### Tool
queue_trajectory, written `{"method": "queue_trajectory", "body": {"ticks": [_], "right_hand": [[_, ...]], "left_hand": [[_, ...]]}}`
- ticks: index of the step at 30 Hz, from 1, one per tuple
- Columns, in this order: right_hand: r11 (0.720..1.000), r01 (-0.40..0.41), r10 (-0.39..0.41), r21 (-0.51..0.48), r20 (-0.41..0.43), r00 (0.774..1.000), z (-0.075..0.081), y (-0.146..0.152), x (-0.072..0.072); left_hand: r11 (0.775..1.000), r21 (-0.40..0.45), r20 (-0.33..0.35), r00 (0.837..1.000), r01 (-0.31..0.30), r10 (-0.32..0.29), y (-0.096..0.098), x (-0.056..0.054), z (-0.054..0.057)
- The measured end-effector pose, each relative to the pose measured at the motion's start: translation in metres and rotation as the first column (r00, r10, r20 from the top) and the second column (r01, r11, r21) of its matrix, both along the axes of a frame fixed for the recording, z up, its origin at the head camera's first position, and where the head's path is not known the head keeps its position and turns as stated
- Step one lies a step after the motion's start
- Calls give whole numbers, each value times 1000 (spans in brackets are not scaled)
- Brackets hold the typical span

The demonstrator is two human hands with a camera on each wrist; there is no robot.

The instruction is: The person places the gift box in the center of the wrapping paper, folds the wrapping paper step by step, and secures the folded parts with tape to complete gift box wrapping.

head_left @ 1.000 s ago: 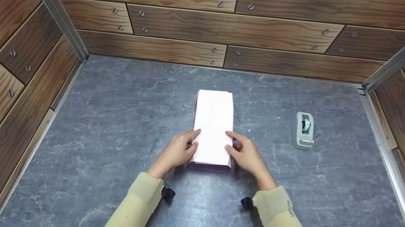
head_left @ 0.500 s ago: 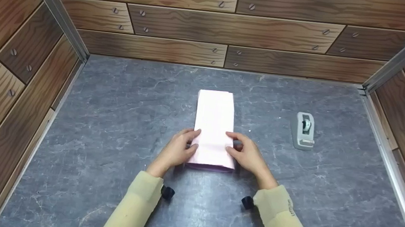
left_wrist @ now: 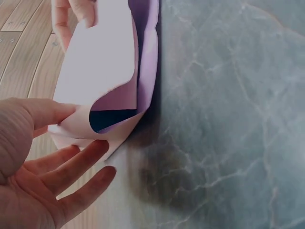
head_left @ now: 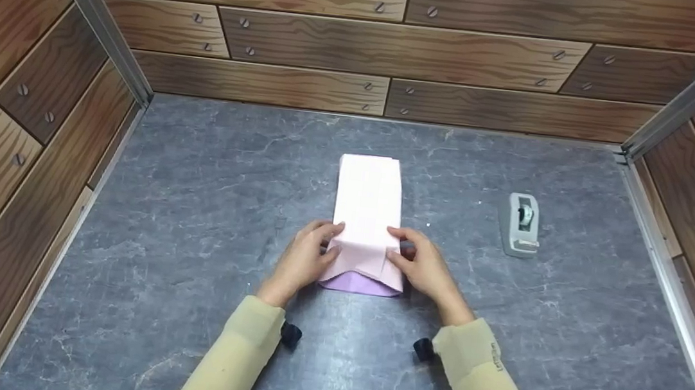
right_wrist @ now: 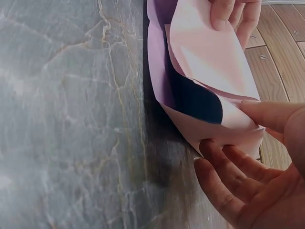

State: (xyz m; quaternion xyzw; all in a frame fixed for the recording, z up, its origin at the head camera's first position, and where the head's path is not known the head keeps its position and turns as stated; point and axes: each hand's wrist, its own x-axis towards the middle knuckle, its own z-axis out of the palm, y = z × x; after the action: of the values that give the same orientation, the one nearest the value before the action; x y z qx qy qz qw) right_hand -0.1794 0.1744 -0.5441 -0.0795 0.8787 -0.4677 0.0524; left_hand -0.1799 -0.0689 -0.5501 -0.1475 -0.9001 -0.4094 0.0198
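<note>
A long packet of pale pink paper [head_left: 368, 197] lies lengthwise in front of me, folded around something dark blue [right_wrist: 195, 98] that is mostly hidden. Its near end gapes, and the purple inner side [head_left: 361, 283] of the paper shows there. My left hand [head_left: 303, 256] pinches the packet's left edge near this end, thumb on top and fingers against the side. On the opposite edge, my right hand [head_left: 429, 267] pinches the paper the same way. In both wrist views the top layer arches up between the hands.
A grey tape dispenser [head_left: 522, 225] with a roll in it stands to the right of the packet. Wood-patterned walls [head_left: 401, 51] enclose the grey marbled tabletop [head_left: 228, 163] at the back and sides, with metal rails at the edges.
The packet's near end has widened and its top layer has bowed upward, baring more of the purple inside. Both hands have stayed at nearly the same place on the edges.
</note>
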Motion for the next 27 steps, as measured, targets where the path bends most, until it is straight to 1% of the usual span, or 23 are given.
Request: {"method": "queue_trajectory", "body": {"ticks": [4,9,10,13,17,22,27], "right_hand": [[1000,-5,5,2,-36,999,-2,0,0],[1000,-5,6,7,-59,998,-3,-3,0],[1000,-1,2,19,-63,998,-3,-4,-1],[995,15,-5,98,-106,994,-3,-7,-2],[979,47,-14,197,-166,986,-4,-11,-4],[967,62,-8,247,-211,977,-6,-12,-4],[958,66,0,278,-232,973,-7,-12,-3]], "left_hand": [[999,-34,-36,999,-39,38,3,0,-1],[996,-61,-74,996,-62,58,5,-2,-2],[996,-65,-77,995,-64,59,6,-2,-2],[995,-78,-77,995,-69,63,7,-2,-3],[990,-115,-80,994,-81,72,8,-2,-2],[982,-159,-110,990,-102,85,8,0,0],[979,-169,-127,987,-117,97,10,-1,0]]}}
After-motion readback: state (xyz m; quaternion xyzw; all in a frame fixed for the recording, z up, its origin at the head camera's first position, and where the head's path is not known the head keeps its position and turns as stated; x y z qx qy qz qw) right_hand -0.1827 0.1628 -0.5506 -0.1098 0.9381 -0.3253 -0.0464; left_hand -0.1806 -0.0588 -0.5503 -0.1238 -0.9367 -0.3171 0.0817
